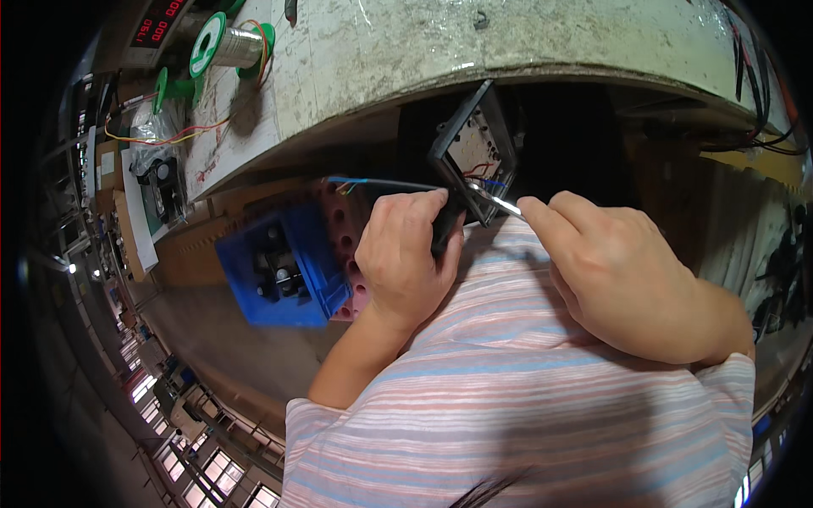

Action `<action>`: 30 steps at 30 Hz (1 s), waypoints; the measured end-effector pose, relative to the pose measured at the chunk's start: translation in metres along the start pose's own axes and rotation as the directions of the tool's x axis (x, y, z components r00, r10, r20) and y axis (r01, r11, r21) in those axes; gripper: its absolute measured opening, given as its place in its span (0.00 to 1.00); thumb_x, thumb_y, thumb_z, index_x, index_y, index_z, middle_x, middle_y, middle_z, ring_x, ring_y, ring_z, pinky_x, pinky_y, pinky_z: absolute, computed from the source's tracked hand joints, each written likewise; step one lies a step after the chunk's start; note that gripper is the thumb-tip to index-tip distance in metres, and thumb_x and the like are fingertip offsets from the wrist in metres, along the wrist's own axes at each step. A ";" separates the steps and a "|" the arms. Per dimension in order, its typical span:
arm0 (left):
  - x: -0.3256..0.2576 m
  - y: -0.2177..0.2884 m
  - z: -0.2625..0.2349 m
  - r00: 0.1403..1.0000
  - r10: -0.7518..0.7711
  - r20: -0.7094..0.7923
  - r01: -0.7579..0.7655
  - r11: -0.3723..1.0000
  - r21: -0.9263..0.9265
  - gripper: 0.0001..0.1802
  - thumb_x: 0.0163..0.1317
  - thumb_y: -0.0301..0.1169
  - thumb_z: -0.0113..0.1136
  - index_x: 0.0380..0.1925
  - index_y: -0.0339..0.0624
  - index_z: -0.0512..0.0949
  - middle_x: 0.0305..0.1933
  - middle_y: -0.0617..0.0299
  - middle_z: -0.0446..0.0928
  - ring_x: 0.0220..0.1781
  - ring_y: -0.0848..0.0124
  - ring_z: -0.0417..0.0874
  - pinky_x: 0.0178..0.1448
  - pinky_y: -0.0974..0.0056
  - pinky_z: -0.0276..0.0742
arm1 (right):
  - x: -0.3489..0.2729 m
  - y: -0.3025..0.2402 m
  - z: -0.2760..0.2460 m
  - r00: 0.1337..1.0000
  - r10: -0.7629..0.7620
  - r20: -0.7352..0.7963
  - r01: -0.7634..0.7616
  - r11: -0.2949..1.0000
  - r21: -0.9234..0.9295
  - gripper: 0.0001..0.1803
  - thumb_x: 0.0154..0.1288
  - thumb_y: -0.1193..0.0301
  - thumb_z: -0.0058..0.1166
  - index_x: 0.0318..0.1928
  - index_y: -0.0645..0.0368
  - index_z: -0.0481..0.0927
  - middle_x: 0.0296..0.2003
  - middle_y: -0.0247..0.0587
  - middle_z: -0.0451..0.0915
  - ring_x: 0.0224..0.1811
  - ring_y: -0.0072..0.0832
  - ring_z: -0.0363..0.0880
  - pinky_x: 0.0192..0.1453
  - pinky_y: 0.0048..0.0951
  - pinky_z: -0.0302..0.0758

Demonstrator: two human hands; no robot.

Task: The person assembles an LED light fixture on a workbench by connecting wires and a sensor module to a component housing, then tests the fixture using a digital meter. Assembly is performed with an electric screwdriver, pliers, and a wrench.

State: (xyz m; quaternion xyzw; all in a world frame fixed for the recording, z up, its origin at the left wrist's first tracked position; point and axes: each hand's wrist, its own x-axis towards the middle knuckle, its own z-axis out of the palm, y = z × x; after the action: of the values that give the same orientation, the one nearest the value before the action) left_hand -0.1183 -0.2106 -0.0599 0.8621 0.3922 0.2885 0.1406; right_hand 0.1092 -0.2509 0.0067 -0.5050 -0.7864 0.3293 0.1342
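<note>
My left hand (406, 254) is closed on the lower side of a black open housing (438, 152), its thumb and fingertips against the dark edge. The housing is tilted, just off the bench's front edge, and shows a pale inside with small holes. Thin red and blue wires (487, 180) lie in its lower end. From that end a black cable (398, 184) runs left past my left fingertips, with loose coloured strands at its far tip. In my right hand (618, 271) is a slender silver metal tool (501, 203), its tip inside the housing by the wires; its exact kind is hidden.
Beyond my hands runs a worn pale workbench (381, 59). At its left stand a solder wire spool (237, 48) with green flanges and a device with a red display (157, 25). A blue bin (318, 271) with dark parts sits below left. Black cables (756, 85) hang at the right.
</note>
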 end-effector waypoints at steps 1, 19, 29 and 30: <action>-0.003 -0.001 0.000 1.000 0.002 0.001 -0.002 1.000 0.016 0.24 0.44 0.18 0.73 0.44 0.38 0.77 0.39 0.54 0.80 0.37 0.56 0.81 0.41 0.59 0.77 | 0.001 -0.003 -0.001 0.999 0.002 0.046 0.001 0.999 -0.051 0.23 0.51 0.81 0.57 0.51 0.73 0.75 0.32 0.45 0.75 0.26 0.39 0.78 0.28 0.35 0.76; -0.019 -0.023 0.008 0.983 0.048 0.180 -0.069 0.991 0.112 0.20 0.49 0.26 0.72 0.43 0.41 0.78 0.35 0.59 0.80 0.37 0.61 0.80 0.37 0.60 0.76 | 0.054 0.015 -0.003 0.944 -0.030 0.328 0.056 0.996 -0.071 0.06 0.53 0.77 0.54 0.26 0.68 0.82 0.27 0.53 0.82 0.32 0.45 0.84 0.36 0.39 0.82; -0.023 -0.020 0.007 0.901 -0.313 0.302 0.376 0.909 -0.180 0.19 0.55 0.28 0.71 0.45 0.38 0.76 0.38 0.58 0.81 0.36 0.64 0.81 0.39 0.61 0.77 | 0.025 0.018 0.035 0.987 -0.036 0.156 0.041 0.999 -0.030 0.11 0.52 0.77 0.58 0.36 0.70 0.80 0.32 0.55 0.82 0.32 0.44 0.85 0.37 0.37 0.82; -0.024 -0.019 0.007 0.812 -0.448 0.374 0.557 0.788 -0.264 0.18 0.58 0.30 0.71 0.46 0.38 0.75 0.37 0.59 0.81 0.36 0.67 0.81 0.39 0.62 0.77 | 0.022 0.018 0.040 0.995 0.004 0.098 -0.003 1.000 -0.018 0.11 0.53 0.78 0.57 0.38 0.71 0.79 0.33 0.55 0.81 0.31 0.44 0.85 0.36 0.37 0.82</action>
State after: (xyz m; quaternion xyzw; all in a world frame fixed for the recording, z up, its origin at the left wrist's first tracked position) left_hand -0.1377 -0.2169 -0.0837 0.7163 0.5244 0.1766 0.4251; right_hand 0.0897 -0.2416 -0.0379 -0.4908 -0.7941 0.3469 0.0902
